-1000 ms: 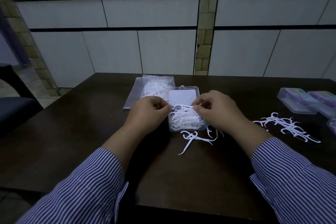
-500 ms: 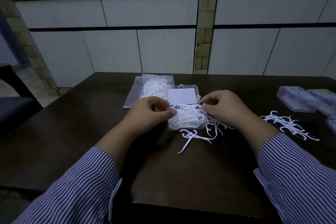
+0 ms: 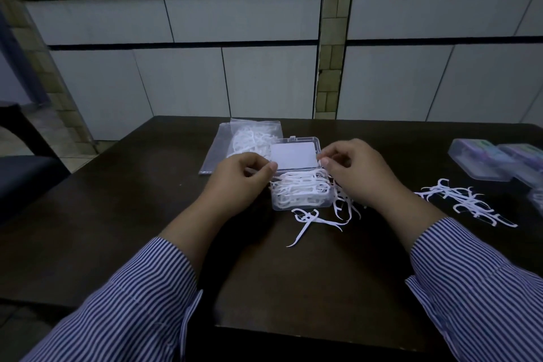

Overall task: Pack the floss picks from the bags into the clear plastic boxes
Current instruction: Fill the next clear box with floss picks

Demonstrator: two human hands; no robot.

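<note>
At the far left of the dark wooden table point(image 3: 117, 214) lies a clear plastic zip bag point(image 3: 235, 141), flat, with a tangle of white picks inside; it sits just behind and to the left of the box. The person's left hand point(image 3: 244, 179) comes next, fingers curled, thumb and forefinger pinched at the left rear corner of the small clear plastic box point(image 3: 299, 194); whether they grip the box wall, the lid or a pick cannot be told. The box stands directly between the two hands, its long axis running left to right. Its hinged clear lid point(image 3: 293, 156) is raised behind it, leaning away from the person, with a pale rectangular label on it. The box is heaped with white plastic floss picks point(image 3: 302, 188), mostly lying lengthwise along the box and rising to about rim level. The right hand point(image 3: 355, 173) is curled at the right rear corner, fingertips pinching near the lid's edge. Both hands are equally near the lid, so closing it looks like a two-handed move towards the person. A few loose white picks point(image 3: 320, 217) lie touching the box's near and right sides, under the right wrist. Further right a scattered row of white picks point(image 3: 467, 203) lies well apart, and closed clear boxes with coloured labels point(image 3: 484, 161) stand at the table's right edge.
</note>
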